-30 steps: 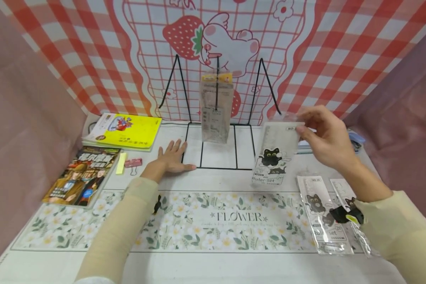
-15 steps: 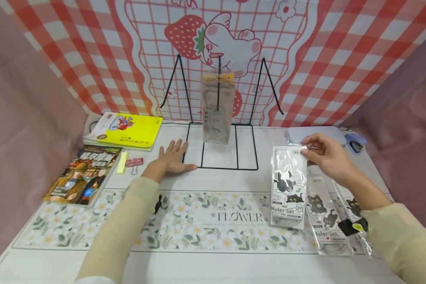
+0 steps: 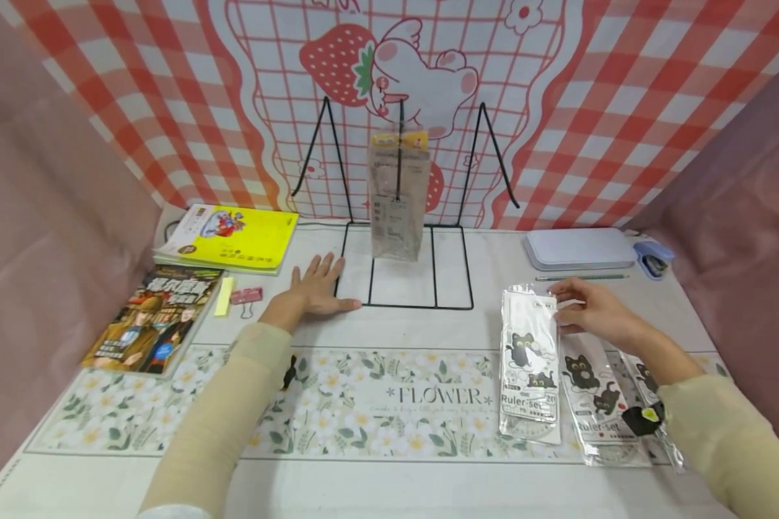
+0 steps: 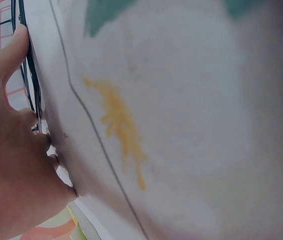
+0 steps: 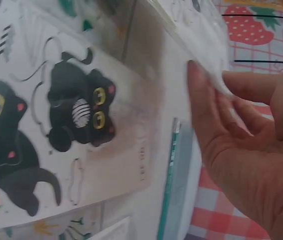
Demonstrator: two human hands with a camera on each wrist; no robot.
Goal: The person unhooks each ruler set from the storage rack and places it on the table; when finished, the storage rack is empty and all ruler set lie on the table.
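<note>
My left hand (image 3: 314, 288) lies with fingers spread on the white tablecloth, at the left front corner of a black wire display rack (image 3: 404, 307). With thumb and fingers, my right hand (image 3: 593, 310) pinches the upper right edge of a ruler set (image 3: 529, 353) in a clear bag, its card printed with black cats. Two more such ruler sets, one in the middle (image 3: 593, 386) and one farther right (image 3: 645, 378), lie beside it, the latter partly behind my wrist. A clear package (image 3: 397, 216) hangs from the rack's middle hook. Both side hooks are bare.
Yellow books (image 3: 253, 241), a magazine (image 3: 152, 321), a yellow strip (image 3: 223, 297) and a pink binder clip (image 3: 247, 295) lie left. At right are a pale case (image 3: 581, 249), a pencil (image 3: 584, 277) and a blue stapler (image 3: 654, 261).
My right hand has brought the ruler set from near the rack's right hook down and toward me, to beside the other sets. The pale case and pencil now show. My left hand stays put.
</note>
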